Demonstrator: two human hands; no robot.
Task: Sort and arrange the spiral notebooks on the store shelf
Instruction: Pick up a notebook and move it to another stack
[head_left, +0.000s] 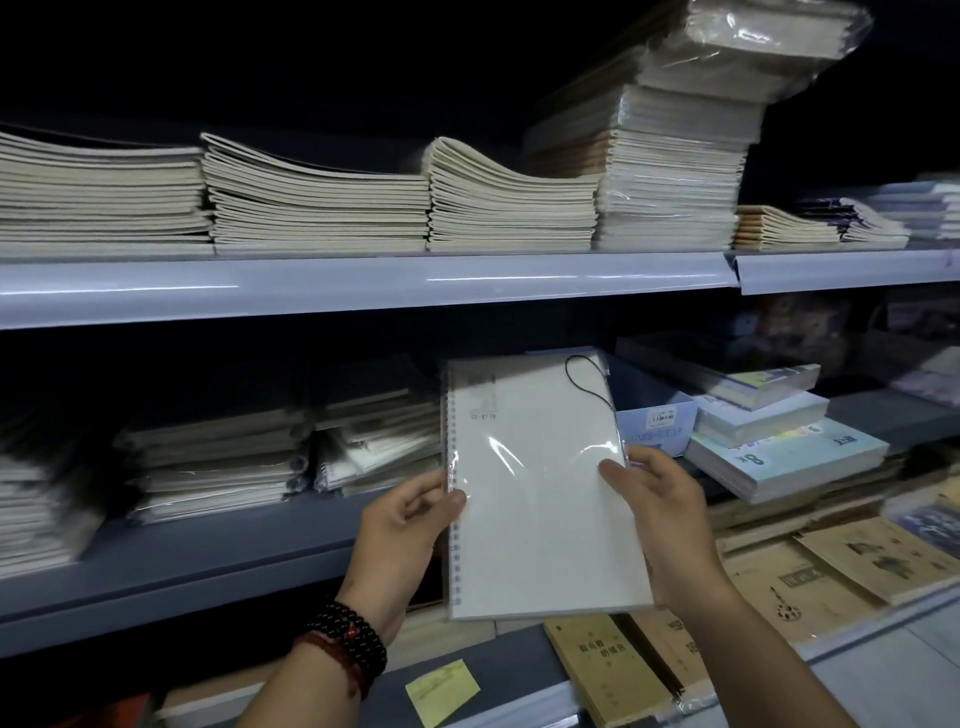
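Observation:
I hold a white spiral notebook (535, 483) in clear plastic wrap in front of the middle shelf (182, 561). Its wire spiral runs down the left edge and a black elastic loop lies at its top right. My left hand (402, 540), with dark bead bracelets on the wrist, pinches the spiral edge. My right hand (657, 519) grips the right edge, thumb on the cover. To the left, stacks of wrapped spiral notebooks (291, 457) lie on the middle shelf, dim and blurred.
The upper shelf (363, 283) carries several stacks of soft-cover notebooks (317, 202) and a tall wrapped pile (675, 156). Right of the held notebook are a pale blue box (657, 423) and paper pads (784, 452). Brown kraft notebooks (608, 670) and a yellow sticky note (441, 691) lie on the lowest shelf.

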